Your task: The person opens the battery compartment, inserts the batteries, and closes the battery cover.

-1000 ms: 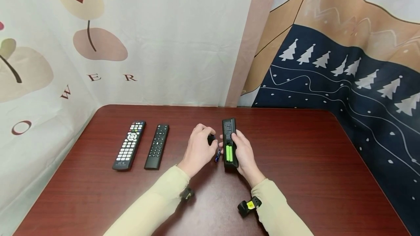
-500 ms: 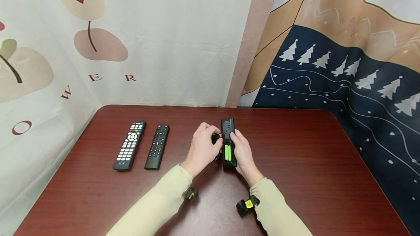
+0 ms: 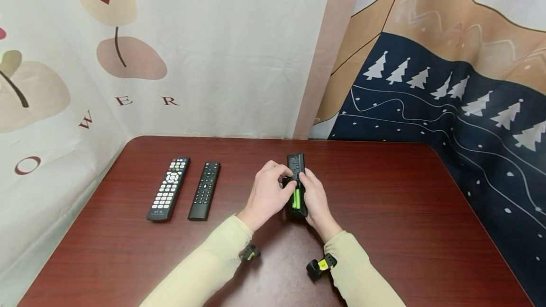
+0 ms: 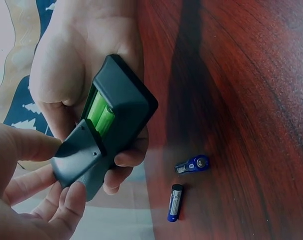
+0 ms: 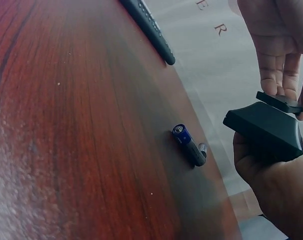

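Note:
My right hand [image 3: 316, 199] grips a black remote control [image 3: 295, 161], its back turned up and its battery bay uncovered. Two green batteries [image 4: 101, 114] lie side by side in that bay. Between thumb and fingers, my left hand [image 3: 268, 190] pinches a small black battery cover [image 4: 76, 156]. In the left wrist view the cover sits over the remote's back beside the batteries, its edge overlapping the bay; whether it touches is hard to tell. On the table below are two blue batteries, one [image 4: 192, 164] nearer the remote and another [image 4: 175, 202] apart from it.
Two more black remotes lie face up at the left of the table: a larger one [image 3: 168, 189] with white buttons and a slimmer one [image 3: 204, 191]. The brown table [image 3: 384, 212] ends at printed curtains [image 3: 239, 60] along the back.
My left hand has moved right with the cover, from beside the remote to over its back, and now partly hides the green batteries. The remote has shifted slightly left in my right hand.

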### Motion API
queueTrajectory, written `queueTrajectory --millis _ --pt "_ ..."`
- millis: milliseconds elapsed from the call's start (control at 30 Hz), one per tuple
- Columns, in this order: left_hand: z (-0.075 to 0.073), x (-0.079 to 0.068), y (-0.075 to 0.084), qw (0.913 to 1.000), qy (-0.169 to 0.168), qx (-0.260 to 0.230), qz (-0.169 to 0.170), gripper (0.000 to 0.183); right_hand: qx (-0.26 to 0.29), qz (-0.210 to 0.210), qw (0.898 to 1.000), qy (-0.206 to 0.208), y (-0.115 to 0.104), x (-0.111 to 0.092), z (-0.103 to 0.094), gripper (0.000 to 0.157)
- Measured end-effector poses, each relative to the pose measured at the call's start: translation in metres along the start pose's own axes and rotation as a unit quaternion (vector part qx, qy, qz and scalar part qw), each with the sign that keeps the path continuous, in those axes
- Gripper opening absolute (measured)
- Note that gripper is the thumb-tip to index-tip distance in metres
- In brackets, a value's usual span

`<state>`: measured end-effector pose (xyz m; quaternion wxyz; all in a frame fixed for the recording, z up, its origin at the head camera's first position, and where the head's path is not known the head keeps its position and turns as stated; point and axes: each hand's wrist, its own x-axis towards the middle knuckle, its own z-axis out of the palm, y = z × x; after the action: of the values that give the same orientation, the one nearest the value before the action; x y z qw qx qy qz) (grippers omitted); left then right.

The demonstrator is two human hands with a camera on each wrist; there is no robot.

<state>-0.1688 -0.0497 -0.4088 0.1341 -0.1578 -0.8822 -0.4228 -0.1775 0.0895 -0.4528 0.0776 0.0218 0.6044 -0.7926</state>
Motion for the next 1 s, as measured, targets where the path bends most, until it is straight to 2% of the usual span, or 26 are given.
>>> queueTrajectory --millis 333,500,1000 --pt "0.0032 0.0005 0.0013 0.9999 0.000 -0.012 0.012 0.005 0.010 -0.009 1.000 -0.002 -0.0011 -0.0001 0.0006 0.042" --pt "0.0031 -0.0005 0.0015 0.9996 -0.012 -0.022 0.014 0.006 0.018 -0.011 1.000 0.000 -0.0025 -0.0004 0.0002 0.042" --pt "0.0048 -0.0050 -0.0037 0.9987 -0.022 -0.034 0.032 0.012 0.003 -0.013 1.000 -0.009 -0.0037 -0.0020 0.0004 0.043"
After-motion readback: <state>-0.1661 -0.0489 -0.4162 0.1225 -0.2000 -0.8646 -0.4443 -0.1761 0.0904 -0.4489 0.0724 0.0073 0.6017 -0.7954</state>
